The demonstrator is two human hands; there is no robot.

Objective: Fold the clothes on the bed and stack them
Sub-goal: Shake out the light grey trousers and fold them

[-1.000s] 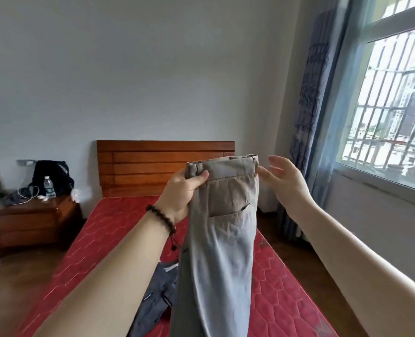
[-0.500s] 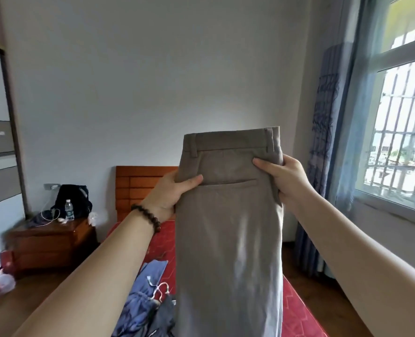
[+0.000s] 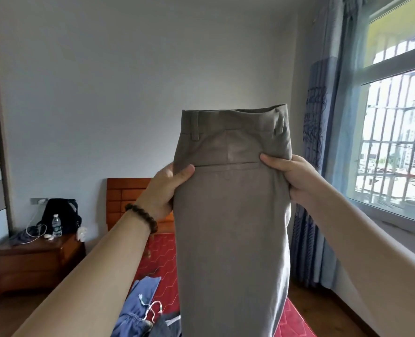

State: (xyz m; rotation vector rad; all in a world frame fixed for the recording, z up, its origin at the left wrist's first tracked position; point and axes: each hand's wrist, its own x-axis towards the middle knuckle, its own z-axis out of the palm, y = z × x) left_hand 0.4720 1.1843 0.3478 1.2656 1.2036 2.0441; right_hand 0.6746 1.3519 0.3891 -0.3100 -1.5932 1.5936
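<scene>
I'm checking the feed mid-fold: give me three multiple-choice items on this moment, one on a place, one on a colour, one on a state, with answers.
1. Where is the water bottle?
A. on the bed
B. on the wooden nightstand
C. on the windowsill

2. What colour are the held trousers?
A. grey-beige
B. red
C. black

3. How are the trousers held?
A. by the left hand only
B. lying flat on the bed
C. gripped by both hands, hanging down

Answers:
1 B, the water bottle stands on the nightstand.
2 A, the trousers are grey-beige.
3 C, left hand and right hand each grip a side.

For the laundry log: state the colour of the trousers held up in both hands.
Plain grey-brown trousers, clearest in the head view.
</scene>
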